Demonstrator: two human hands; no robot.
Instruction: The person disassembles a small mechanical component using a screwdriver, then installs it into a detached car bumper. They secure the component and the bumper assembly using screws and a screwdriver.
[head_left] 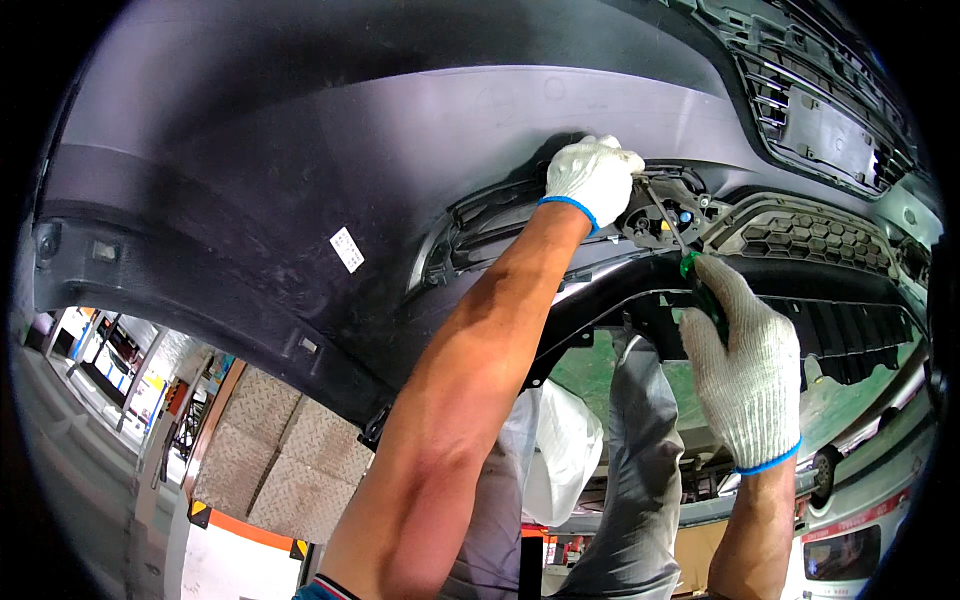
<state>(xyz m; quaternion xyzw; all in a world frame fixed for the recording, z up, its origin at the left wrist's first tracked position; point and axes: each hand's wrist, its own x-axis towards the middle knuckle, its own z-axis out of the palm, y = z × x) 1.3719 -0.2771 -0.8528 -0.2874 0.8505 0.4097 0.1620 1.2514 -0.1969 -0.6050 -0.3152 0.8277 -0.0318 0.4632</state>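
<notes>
A large dark bumper cover [270, 150] fills the upper part of the view, its inner side facing me. My left hand [590, 182], in a white knit glove with a blue cuff, is closed at the top of a lamp-like fitting [632, 224] in the bumper; whatever its fingers pinch is hidden. In my right hand [745, 370], gloved the same way, is a screwdriver [667, 217] with a green handle. Its metal shaft slants up and left across the fitting, the tip close to my left fingertips. Black slatted trim [500, 222] lies beside my left wrist.
A honeycomb grille [815, 243] sits right of the fitting, with a larger grille [825, 125] above. Black lower trim [860, 330] runs below. A white label [346, 250] sticks to the bumper. Textured metal plates [290, 450] lie lower left; a white vehicle [860, 540] stands lower right.
</notes>
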